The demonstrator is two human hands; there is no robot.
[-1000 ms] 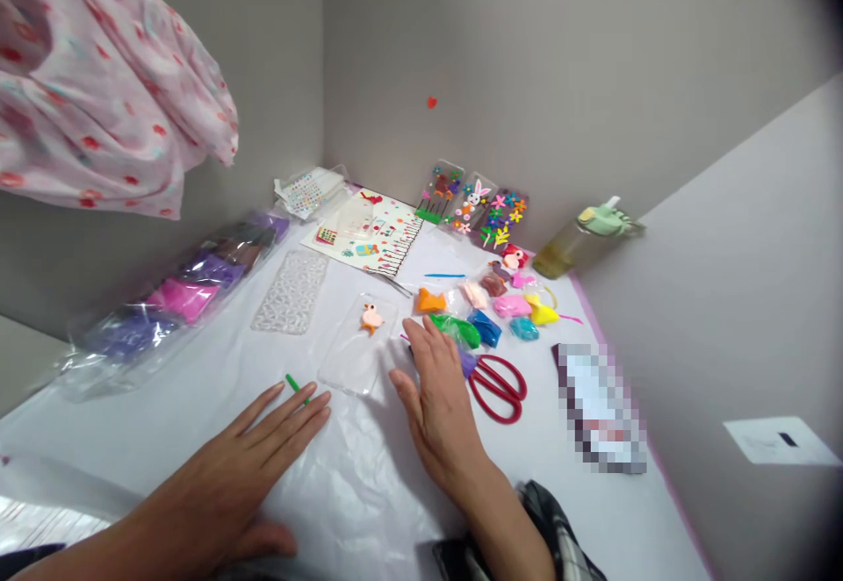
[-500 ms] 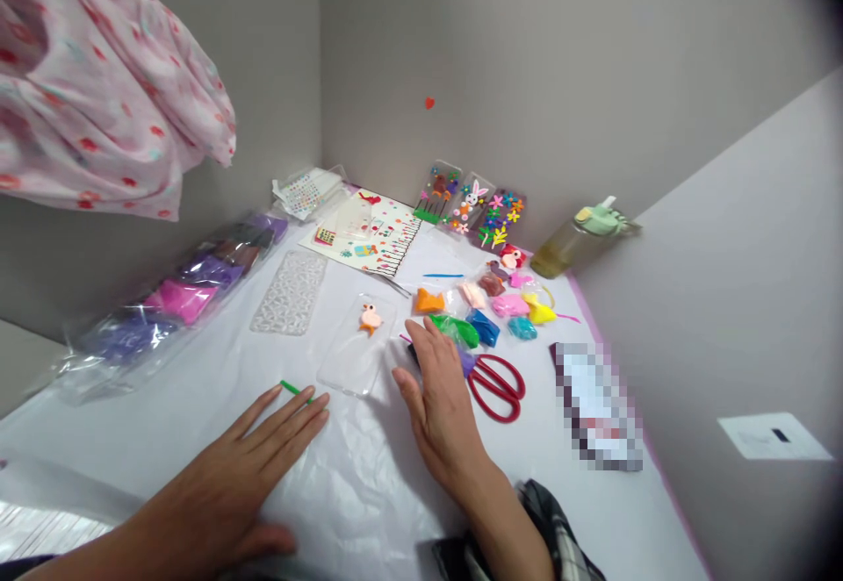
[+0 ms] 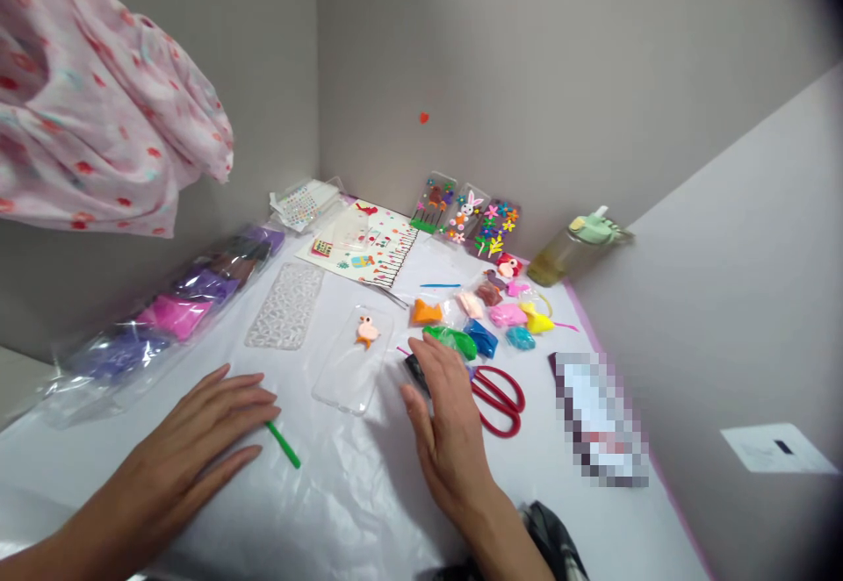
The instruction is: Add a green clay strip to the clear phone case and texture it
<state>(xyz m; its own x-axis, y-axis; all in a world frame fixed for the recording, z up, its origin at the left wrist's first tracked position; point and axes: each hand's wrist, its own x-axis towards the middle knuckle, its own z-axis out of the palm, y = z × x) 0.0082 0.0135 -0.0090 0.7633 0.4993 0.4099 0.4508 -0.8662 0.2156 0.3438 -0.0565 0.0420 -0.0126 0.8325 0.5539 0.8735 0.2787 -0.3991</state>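
Note:
My left hand (image 3: 204,436) lies flat with its fingers stretched out, over one end of a thin green clay strip (image 3: 284,446) on the white sheet. The strip's other end sticks out to the right of the fingertips. My right hand (image 3: 449,423) rests on its side, fingers extended and thumb apart, with nothing in it that I can see. It partly covers red-handled scissors (image 3: 500,398) and a black packet (image 3: 416,372). Between the hands lies a clear phone case (image 3: 346,379) bearing a pale pink clay bird (image 3: 367,330) with orange feet.
Wrapped clay pieces, including green (image 3: 454,341) and orange (image 3: 427,311), lie beyond my right hand. Decorated cases (image 3: 466,212) lean by the wall near a bottle (image 3: 566,247). At left are a textured case (image 3: 286,307) and bagged clay (image 3: 175,313); pink spotted cloth (image 3: 118,116) hangs above.
My left hand has slid left and toward me, and the green strip has come toward me, turned, and shows more of its length. My right hand has stayed nearly in place.

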